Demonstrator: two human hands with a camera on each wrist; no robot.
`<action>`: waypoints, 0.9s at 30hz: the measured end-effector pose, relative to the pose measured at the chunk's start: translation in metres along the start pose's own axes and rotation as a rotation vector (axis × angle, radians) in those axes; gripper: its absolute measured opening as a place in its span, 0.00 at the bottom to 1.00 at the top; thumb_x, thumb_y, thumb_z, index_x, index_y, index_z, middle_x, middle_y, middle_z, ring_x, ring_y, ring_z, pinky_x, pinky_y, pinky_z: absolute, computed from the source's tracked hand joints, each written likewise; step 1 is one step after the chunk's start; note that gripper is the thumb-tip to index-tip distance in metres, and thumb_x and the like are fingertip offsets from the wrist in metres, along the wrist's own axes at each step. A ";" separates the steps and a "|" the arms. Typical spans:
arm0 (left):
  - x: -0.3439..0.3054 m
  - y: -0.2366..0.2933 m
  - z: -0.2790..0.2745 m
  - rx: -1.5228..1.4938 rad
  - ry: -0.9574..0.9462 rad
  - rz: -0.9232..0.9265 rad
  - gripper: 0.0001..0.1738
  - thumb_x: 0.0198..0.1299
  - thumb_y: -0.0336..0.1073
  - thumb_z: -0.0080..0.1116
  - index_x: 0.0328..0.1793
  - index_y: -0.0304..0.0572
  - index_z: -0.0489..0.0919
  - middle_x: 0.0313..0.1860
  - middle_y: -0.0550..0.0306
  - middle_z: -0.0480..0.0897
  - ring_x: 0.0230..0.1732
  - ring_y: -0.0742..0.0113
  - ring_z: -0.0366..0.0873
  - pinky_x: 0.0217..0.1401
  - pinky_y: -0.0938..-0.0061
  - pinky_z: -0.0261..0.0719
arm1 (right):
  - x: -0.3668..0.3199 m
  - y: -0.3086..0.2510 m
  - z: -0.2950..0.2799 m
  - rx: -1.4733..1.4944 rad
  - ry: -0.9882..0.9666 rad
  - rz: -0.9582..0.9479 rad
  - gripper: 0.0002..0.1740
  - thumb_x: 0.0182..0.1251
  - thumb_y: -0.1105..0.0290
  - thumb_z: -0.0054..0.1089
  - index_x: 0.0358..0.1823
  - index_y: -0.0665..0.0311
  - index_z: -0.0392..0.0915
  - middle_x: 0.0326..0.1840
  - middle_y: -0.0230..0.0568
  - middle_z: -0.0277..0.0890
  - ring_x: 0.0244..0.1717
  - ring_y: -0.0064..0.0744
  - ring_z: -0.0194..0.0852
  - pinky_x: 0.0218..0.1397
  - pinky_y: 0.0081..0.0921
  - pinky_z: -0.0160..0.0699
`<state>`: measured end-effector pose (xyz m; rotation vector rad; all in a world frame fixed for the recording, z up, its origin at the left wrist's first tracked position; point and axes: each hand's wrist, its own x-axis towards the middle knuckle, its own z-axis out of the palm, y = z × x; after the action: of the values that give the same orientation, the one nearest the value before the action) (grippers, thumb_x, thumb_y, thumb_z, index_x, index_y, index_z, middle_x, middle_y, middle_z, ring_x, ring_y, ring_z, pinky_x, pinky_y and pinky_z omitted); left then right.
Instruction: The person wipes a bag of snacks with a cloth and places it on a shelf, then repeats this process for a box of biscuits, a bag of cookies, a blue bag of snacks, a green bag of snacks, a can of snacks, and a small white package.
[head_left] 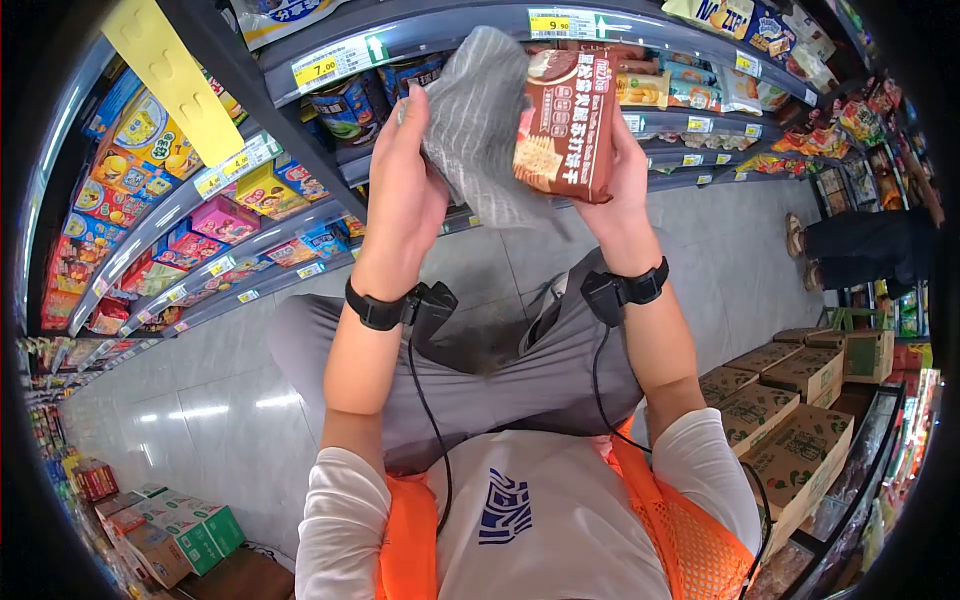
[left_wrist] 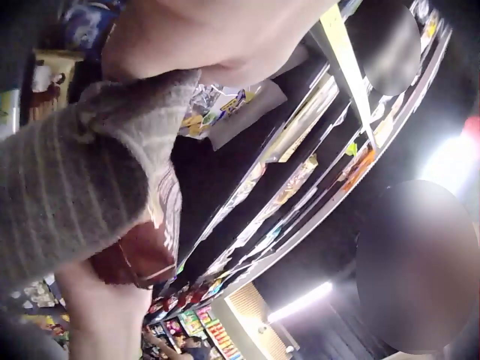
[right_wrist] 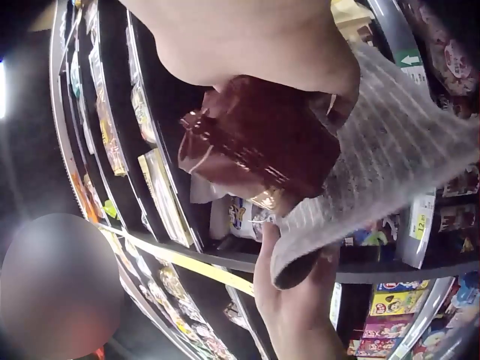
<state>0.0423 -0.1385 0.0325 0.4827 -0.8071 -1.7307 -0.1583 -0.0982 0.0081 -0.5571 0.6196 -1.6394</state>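
A grey striped cloth (head_left: pixel 478 125) hangs from my left hand (head_left: pixel 408 185), pinched between thumb and fingers. My right hand (head_left: pixel 622 185) grips a brown packet of sandwich crackers (head_left: pixel 565 130) by its right side, the printed front turned up toward the head camera. The cloth lies against the packet's left side. In the left wrist view the cloth (left_wrist: pixel 67 187) covers part of the packet (left_wrist: pixel 142 255). Seen from the right wrist, the packet (right_wrist: pixel 262 139) sits under the curled right hand (right_wrist: pixel 255 45), while the cloth (right_wrist: pixel 390 142) drapes over to the left hand (right_wrist: pixel 296 300).
Curved store shelves (head_left: pixel 400 50) with price tags and packaged snacks stand close ahead and to the left. Cardboard boxes (head_left: pixel 800 430) are stacked at the right, and more cartons (head_left: pixel 195 530) sit at the lower left. Another person's legs (head_left: pixel 860 245) show at far right.
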 end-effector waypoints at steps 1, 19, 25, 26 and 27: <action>0.002 -0.004 -0.007 -0.025 0.009 -0.016 0.20 0.80 0.46 0.51 0.66 0.39 0.77 0.60 0.57 0.83 0.60 0.70 0.79 0.68 0.69 0.75 | -0.004 0.003 0.006 -0.007 -0.030 0.006 0.28 0.87 0.52 0.34 0.76 0.60 0.65 0.73 0.44 0.73 0.71 0.42 0.76 0.75 0.46 0.75; -0.006 -0.030 0.001 0.181 -0.105 0.087 0.14 0.81 0.47 0.50 0.54 0.45 0.74 0.51 0.63 0.79 0.50 0.79 0.75 0.56 0.76 0.76 | -0.011 0.027 0.012 -0.368 -0.048 -0.133 0.34 0.70 0.68 0.71 0.72 0.66 0.65 0.63 0.39 0.77 0.60 0.27 0.80 0.64 0.29 0.79; -0.014 -0.036 0.006 0.625 -0.402 0.073 0.15 0.80 0.47 0.54 0.49 0.43 0.69 0.41 0.67 0.72 0.43 0.82 0.65 0.46 0.81 0.69 | -0.001 0.012 0.001 -0.292 0.065 -0.311 0.21 0.81 0.63 0.56 0.68 0.66 0.70 0.59 0.40 0.81 0.55 0.30 0.86 0.57 0.29 0.85; -0.013 -0.033 0.004 0.668 -0.437 0.089 0.15 0.80 0.47 0.54 0.49 0.43 0.69 0.41 0.67 0.72 0.44 0.82 0.65 0.45 0.81 0.68 | 0.000 0.010 0.001 -0.291 0.047 -0.297 0.21 0.81 0.62 0.55 0.68 0.65 0.70 0.58 0.40 0.82 0.54 0.30 0.86 0.57 0.30 0.86; -0.007 -0.035 -0.004 0.581 -0.452 0.111 0.15 0.80 0.47 0.53 0.49 0.44 0.70 0.41 0.68 0.72 0.44 0.81 0.65 0.45 0.81 0.68 | 0.000 0.009 0.001 -0.290 0.029 -0.282 0.21 0.82 0.61 0.54 0.68 0.65 0.70 0.58 0.40 0.82 0.54 0.30 0.86 0.57 0.30 0.86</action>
<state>0.0234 -0.1279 0.0037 0.4189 -1.6507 -1.5029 -0.1511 -0.0993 0.0035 -0.8648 0.8371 -1.8346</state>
